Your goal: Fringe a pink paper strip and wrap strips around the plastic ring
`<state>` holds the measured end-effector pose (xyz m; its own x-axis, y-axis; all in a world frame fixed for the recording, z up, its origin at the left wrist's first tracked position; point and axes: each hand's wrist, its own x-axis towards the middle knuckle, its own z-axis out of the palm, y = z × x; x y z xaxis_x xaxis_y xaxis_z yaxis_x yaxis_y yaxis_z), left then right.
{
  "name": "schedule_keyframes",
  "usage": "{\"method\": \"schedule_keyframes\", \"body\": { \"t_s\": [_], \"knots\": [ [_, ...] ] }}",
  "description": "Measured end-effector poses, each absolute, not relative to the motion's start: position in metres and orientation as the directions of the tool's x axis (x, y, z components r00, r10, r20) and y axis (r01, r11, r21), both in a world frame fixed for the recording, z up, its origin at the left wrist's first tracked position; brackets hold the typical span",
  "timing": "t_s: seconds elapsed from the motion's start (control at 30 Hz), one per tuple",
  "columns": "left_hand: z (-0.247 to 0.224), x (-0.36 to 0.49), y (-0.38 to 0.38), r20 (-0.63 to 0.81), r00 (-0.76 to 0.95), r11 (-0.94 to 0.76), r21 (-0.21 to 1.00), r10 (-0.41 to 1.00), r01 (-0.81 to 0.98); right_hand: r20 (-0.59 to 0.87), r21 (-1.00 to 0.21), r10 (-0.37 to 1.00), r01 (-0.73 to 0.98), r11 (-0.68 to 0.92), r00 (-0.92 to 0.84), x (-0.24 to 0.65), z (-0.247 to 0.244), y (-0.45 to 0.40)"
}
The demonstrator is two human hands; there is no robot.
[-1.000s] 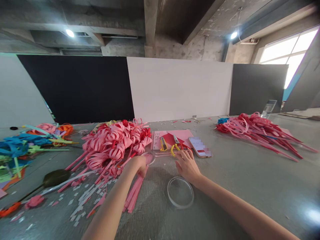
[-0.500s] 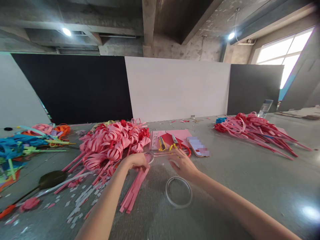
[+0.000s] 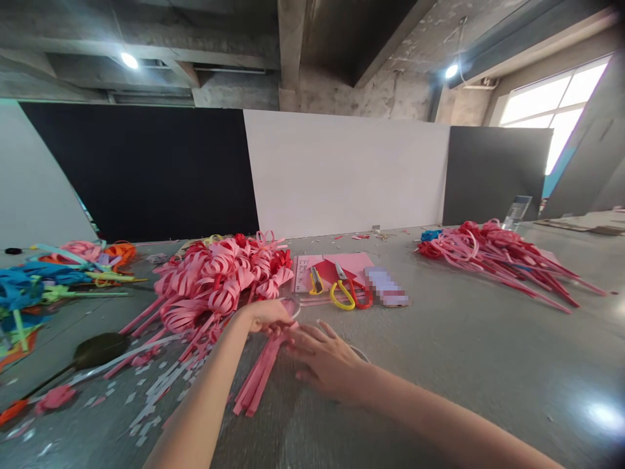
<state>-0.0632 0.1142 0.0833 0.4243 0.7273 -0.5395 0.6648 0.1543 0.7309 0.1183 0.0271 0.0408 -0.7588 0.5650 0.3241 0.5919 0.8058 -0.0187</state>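
Note:
My left hand (image 3: 270, 317) is closed on the upper end of several pink paper strips (image 3: 261, 381), which fan down toward me on the grey table. Fingers spread, my right hand (image 3: 325, 358) reaches in from the right, its fingertips at the top of the strips beside my left hand. Part of a clear tape roll (image 3: 360, 353) shows behind my right hand. Another clear ring (image 3: 293, 309) lies just beyond my left hand. Scissors with yellow and red handles (image 3: 343, 290) and a yellow cutter (image 3: 316, 281) rest on pink paper sheets (image 3: 361, 262).
A large heap of curled pink strips (image 3: 219, 277) is at the left, with colourful strips (image 3: 39, 280) farther left. A phone (image 3: 385, 286) lies right of the scissors. Another pink and red pile (image 3: 493, 251) is at the right. Paper scraps (image 3: 156, 391) litter the left front.
My right hand has moved left and toward me, from beside the scissors to the strips, now covering most of the tape roll. The scissors' handles are uncovered. My left hand has hardly moved.

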Motion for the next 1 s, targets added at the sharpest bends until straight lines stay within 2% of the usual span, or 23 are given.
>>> {"method": "schedule_keyframes", "body": {
  "t_s": [0.3,0.53,0.67,0.77,0.87,0.93,1.0],
  "knots": [
    [0.081,-0.065,0.116,-0.56,0.39,0.192,0.717,0.73,0.67,0.39,-0.025,0.59,0.632,0.774,-0.707,0.116,0.039,0.029],
    [0.076,-0.065,0.117,-0.584,0.348,0.262,0.715,0.734,0.648,0.412,0.075,0.461,0.534,0.842,-0.786,0.113,0.039,0.03],
    [0.074,-0.065,0.117,-0.585,0.343,0.273,0.718,0.735,0.64,0.478,0.035,0.385,0.455,0.89,-0.79,0.113,0.044,0.026],
    [0.076,-0.066,0.115,-0.581,0.36,0.263,0.725,0.73,0.637,0.618,-0.147,0.404,0.406,0.902,-0.675,0.117,0.059,0.023],
    [0.081,-0.068,0.112,-0.556,0.414,0.223,0.751,0.721,0.621,0.703,-0.451,0.552,0.318,0.834,-0.449,0.129,0.089,0.019],
    [0.087,-0.068,0.109,-0.527,0.455,0.185,0.774,0.718,0.605,0.658,-0.638,0.679,0.239,0.732,-0.324,0.139,0.112,0.016],
    [0.097,-0.066,0.105,-0.491,0.492,0.143,0.797,0.718,0.586,0.562,-0.786,0.769,0.095,0.611,-0.304,0.149,0.13,0.014]
  ]
}}
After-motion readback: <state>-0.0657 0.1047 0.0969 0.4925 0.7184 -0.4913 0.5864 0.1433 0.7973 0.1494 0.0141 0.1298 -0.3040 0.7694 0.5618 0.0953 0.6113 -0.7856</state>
